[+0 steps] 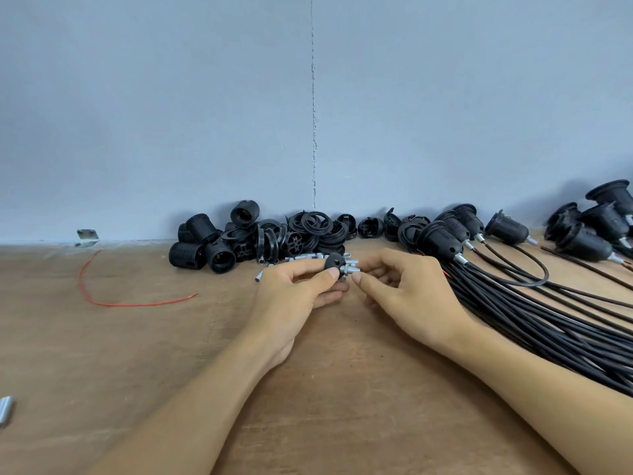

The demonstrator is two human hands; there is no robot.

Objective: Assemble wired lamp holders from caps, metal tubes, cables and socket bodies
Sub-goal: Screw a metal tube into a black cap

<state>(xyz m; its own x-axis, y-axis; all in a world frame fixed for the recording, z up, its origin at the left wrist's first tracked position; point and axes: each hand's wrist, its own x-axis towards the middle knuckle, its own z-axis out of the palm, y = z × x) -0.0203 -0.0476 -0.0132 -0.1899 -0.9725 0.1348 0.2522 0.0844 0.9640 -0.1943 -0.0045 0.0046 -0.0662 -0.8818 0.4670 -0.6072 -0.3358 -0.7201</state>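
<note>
A black cap (333, 265) sits above the middle of the table, pinched between the thumb and curled fingers of the left hand (294, 293). A short metal tube (351, 269) touches the cap's right side, and the thumb and forefinger of the right hand (404, 293) pinch it there. Whether the tube is already seated in the cap cannot be told, since the fingertips cover the joint.

Just behind the hands lies a scatter of loose metal tubes (301, 259), partly hidden by the knuckles. Beyond them, against the wall, is a heap of black rings and caps (313, 226), with ribbed socket bodies (202, 248) piled to its left. To the right, finished lamp holders (442, 240) lie on their sides. Their black cables (520, 310) fan toward the near right corner and run off the edge of the view.

The table (154, 354) is bare brown wood with visible grain. A thin red wire (102, 301) curls on its left part, and a small metal bracket (87, 237) sits where the table meets the wall. Another tube (5, 409) is cut off at the lower left edge. The wall (171, 114) is flat blue-grey, with a rough vertical seam (313, 132) down its middle.
</note>
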